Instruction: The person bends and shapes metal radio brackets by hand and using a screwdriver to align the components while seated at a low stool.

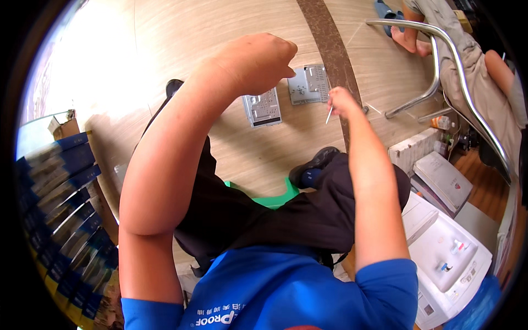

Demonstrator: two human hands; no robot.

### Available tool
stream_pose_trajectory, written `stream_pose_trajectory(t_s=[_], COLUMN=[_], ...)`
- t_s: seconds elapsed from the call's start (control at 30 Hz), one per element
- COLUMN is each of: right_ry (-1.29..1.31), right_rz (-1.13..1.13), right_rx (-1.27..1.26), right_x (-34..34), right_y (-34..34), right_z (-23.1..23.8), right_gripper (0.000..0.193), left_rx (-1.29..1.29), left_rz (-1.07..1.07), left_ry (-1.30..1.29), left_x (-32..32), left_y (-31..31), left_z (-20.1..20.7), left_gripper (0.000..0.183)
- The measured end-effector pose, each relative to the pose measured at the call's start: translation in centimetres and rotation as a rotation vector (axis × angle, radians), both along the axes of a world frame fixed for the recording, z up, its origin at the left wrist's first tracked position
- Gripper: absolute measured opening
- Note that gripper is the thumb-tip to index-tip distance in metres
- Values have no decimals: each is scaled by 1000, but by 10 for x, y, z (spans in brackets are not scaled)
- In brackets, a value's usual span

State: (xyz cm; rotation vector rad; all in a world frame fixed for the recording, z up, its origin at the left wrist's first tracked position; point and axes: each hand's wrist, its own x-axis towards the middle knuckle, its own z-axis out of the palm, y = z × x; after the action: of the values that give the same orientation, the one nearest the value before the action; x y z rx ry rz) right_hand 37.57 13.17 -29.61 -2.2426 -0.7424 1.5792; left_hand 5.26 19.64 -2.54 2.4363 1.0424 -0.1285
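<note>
On the floor ahead lies a silver metal electronics case (265, 110), with slots and holes in its top and a dark strip along its near edge. Beyond it, to the right, sits a flat silver metal cover (306, 86) with rows of vents. My left hand (268, 61) is bent over the far end of the case, fingers curled; whatever they grip is hidden beneath the hand. Just right of the cover, my right hand (342, 101) is closed on a thin pale rod (329, 116), like a screwdriver shaft, pointing down.
Between my legs shows a green stool (278, 199). Stacked blue boxes (66, 181) stand at left. To the right are a white water dispenser (448, 258), a white box (444, 179) and a chromed chair frame (465, 60), with another person seated there.
</note>
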Motion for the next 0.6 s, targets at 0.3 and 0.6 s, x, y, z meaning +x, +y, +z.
stream_pose_trajectory(t_s=[0.3, 0.6], right_ry=[-514, -627], right_rz=[398, 309], right_rx=[27, 198], right_x=[-18, -23], right_y=[-65, -42], right_z=[-132, -158], right_gripper=[17, 18], left_rx=[-72, -6], left_rz=[68, 18], left_ry=[32, 27], left_x=[7, -9], left_y=[11, -3], left_z=[2, -19], left_gripper=[32, 25])
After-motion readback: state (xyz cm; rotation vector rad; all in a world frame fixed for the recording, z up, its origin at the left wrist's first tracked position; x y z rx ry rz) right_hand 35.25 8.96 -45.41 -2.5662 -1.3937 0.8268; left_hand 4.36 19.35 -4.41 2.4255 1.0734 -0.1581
